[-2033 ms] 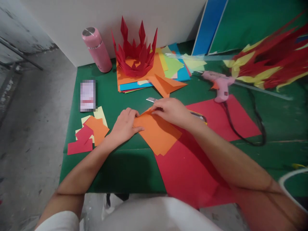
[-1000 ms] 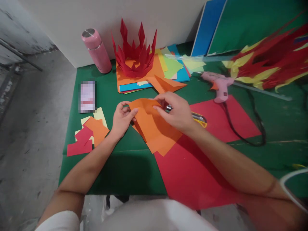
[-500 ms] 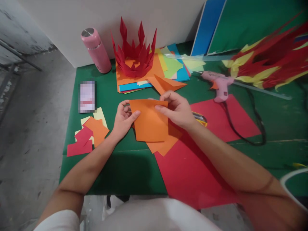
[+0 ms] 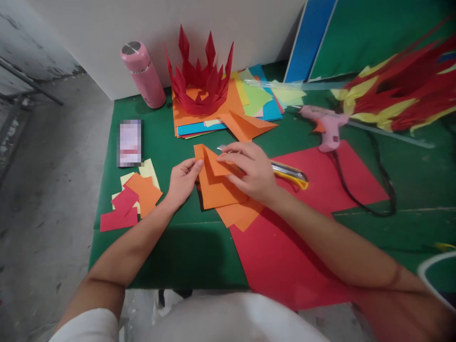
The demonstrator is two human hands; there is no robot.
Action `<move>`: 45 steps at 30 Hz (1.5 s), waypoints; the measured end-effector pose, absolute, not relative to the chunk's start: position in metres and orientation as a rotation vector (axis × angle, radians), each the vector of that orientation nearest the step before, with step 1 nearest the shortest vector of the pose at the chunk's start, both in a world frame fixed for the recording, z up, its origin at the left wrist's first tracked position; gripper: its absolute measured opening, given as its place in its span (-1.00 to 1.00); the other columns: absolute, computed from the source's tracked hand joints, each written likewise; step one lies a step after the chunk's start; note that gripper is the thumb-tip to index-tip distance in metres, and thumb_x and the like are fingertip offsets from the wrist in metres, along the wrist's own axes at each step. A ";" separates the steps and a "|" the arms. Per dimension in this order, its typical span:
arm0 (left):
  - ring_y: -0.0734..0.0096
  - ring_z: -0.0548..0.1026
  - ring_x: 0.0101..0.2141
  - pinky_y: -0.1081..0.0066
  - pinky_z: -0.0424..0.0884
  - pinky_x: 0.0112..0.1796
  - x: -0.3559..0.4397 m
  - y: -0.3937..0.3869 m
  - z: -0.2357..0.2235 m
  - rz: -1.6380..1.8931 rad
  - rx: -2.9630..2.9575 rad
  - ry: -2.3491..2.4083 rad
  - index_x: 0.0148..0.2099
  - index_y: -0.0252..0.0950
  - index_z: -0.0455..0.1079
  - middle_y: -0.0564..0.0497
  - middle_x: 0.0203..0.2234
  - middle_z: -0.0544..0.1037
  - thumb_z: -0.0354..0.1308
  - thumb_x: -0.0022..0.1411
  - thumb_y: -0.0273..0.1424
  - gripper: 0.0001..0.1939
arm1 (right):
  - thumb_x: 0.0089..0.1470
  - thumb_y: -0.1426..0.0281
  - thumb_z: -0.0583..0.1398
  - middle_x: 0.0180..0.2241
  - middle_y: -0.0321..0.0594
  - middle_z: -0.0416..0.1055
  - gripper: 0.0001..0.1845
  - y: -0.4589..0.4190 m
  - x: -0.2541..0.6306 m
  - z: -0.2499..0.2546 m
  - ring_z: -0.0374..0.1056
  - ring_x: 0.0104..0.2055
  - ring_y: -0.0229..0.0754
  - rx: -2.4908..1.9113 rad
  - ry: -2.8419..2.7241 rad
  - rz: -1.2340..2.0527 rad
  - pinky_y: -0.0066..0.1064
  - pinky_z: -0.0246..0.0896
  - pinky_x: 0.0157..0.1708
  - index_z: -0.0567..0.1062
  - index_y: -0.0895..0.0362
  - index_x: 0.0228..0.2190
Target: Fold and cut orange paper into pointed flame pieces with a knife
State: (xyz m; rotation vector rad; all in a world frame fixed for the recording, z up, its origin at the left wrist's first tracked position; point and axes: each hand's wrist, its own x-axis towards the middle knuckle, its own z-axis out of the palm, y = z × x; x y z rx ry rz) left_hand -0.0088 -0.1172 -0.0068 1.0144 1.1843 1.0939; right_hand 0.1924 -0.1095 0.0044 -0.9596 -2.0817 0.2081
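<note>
Near the left edge of the green bench [image 4: 167, 256] lies a small heap of red, orange and pale yellow paper scraps [image 4: 125, 197], with a blurred-out phone-like slab [image 4: 130, 142] just behind it and a pink bottle [image 4: 143, 76] upright at the far left corner. The left hand [image 4: 183, 180] is next, thumb closed over curled fingers, pinching the upper left part of an orange sheet [image 4: 219, 197]; that sheet is toward the left half of the bench, between its near and far edges, its top folded down in a flap. Behind, by the far edge, a spiked red paper crown [image 4: 201, 102] sits on a stack of coloured paper [image 4: 235, 95]. More orange paper [image 4: 244, 218] shows beneath the held sheet, and a folded orange piece [image 4: 251, 127] lies in front of the stack. The right hand [image 4: 252, 173] has its fingers bent and parted from the thumb, fingertips on the flap; whether the thumb grips it is unclear. A yellow cutter [image 4: 290, 173] passes under this hand, partly over a large red sheet [image 4: 281, 256] that overhangs the near edge. Farther right, a pink glue gun [image 4: 326, 123] lies before red and yellow paper flames [image 4: 402, 90].
</note>
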 end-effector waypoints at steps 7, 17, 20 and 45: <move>0.43 0.55 -0.43 0.43 0.47 -0.37 -0.010 -0.116 -0.009 1.108 1.031 1.061 -0.19 -0.26 0.59 0.01 -0.41 0.64 0.35 0.09 0.04 -0.53 | 0.22 -0.03 0.16 0.13 0.00 0.45 -0.48 -0.111 0.190 -0.001 0.37 0.15 0.09 -0.868 -2.204 0.317 -0.03 0.28 0.11 0.55 0.05 0.01; 0.26 0.63 -0.19 0.25 0.56 -0.12 -0.010 -0.117 -0.011 1.101 1.095 1.042 -0.11 -0.25 0.58 -0.08 -0.16 0.67 0.49 -0.02 -0.16 -0.55 | 0.07 -0.05 0.29 -0.38 -0.26 0.52 -0.54 -0.107 0.190 0.015 0.38 -0.43 -0.25 -1.087 -1.520 1.331 -0.38 0.34 -0.41 0.56 0.05 -0.20; 0.27 0.64 -0.21 0.25 0.57 -0.15 -0.010 -0.116 -0.012 1.090 1.149 1.020 -0.07 -0.25 0.56 -0.09 -0.18 0.67 0.49 -0.02 -0.15 -0.51 | -0.05 -0.05 0.36 -0.49 -0.30 0.45 -0.55 -0.106 0.189 0.017 0.32 -0.47 -0.26 -1.161 -1.559 1.464 -0.40 0.25 -0.47 0.57 0.09 -0.41; 0.54 0.48 -0.43 0.46 0.47 -0.32 -0.011 -0.115 -0.010 1.100 1.116 0.999 -0.20 -0.27 0.52 0.09 -0.46 0.53 0.51 -0.05 -0.20 -0.59 | -0.34 0.09 0.52 -0.47 -0.28 0.54 -0.55 -0.106 0.186 0.012 0.40 -0.45 -0.23 -1.247 -1.147 1.733 -0.37 0.35 -0.44 0.49 0.10 -0.58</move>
